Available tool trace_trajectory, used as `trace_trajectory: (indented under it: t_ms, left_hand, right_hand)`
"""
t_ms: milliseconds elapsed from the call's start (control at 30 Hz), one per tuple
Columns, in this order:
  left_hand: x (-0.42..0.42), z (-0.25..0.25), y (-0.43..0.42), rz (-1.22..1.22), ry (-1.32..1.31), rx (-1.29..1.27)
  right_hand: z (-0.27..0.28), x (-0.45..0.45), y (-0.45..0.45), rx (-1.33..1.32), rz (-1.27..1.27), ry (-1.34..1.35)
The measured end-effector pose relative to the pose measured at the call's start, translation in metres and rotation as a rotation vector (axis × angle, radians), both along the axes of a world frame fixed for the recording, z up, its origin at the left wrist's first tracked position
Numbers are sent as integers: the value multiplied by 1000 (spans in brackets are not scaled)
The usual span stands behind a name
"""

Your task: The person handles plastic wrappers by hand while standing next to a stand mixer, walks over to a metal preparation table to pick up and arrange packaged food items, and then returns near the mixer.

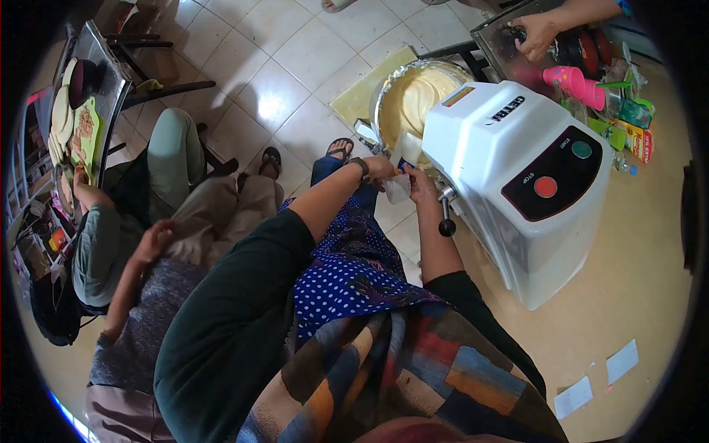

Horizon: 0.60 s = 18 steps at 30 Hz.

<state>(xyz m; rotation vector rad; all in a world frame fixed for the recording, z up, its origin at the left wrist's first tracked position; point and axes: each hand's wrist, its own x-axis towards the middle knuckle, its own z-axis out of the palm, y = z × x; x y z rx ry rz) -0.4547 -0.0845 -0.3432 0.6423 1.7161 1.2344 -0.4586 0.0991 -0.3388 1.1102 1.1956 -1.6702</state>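
A person's left hand (379, 168) and right hand (422, 184) are grasping a small translucent plastic piece (398, 190) just beside a cream-filled mixing bowl (377, 105).

The piece is hanging between the fingers of both hands, its loose end pointing back toward the person's polka-dot apron (343, 288); its long axis is staying too unclear to read. Beyond, a white mixer (532, 236) is standing over the bowl, while a co-worker's hand (537, 35) is gripping something dark.
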Motion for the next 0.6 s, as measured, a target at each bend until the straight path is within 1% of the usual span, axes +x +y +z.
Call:
trace_trajectory:
  t_ms: [33, 67, 100, 133, 200, 267, 333, 367, 400, 433, 467, 533, 567, 600]
  left_hand:
    - [-6, 7, 1, -263, 362, -98]
    - [-6, 16, 5, -261, 360, -98]
    - [-2, 28, 10, 182, -230, -114]
    - [2, 39, 13, 626, -821, -120]
    - [3, 57, 12, 674, -840, -131]
    - [8, 59, 9, 717, -858, -144]
    - [15, 44, 8, 403, -507, -197]
    - [19, 33, 10, 405, -508, -199]
    - [32, 5, 16, 361, -365, -140]
    - [37, 1, 16, 314, -221, -83]
    - [40, -4, 16, 313, -221, -86]
    - [31, 26, 8, -155, 661, -199]
    - [26, 46, 7, -158, 661, -201]
    - [20, 67, 6, 48, 139, -245]
  right_hand:
    - [5, -4, -2, 49, 22, 30]
    - [12, -7, -3, 49, 23, 29]
    - [46, -19, -20, 123, 22, 33]
    - [67, -25, -31, 197, 23, 35]
    - [48, -27, -29, 234, 11, 67]
    - [24, -22, -24, 271, -6, 97]
    - [10, -20, -21, 288, 17, 94]
    - [10, -21, -17, 286, 18, 93]
    - [18, -24, -16, 211, 58, 82]
    - [18, -24, -12, 136, 95, 71]
    - [15, -25, -14, 154, 99, 42]
    - [-8, -23, -2, 110, 84, 74]
    - [-14, -21, 2, 66, 71, 108]
    - [-10, -21, 0, 64, 70, 110]
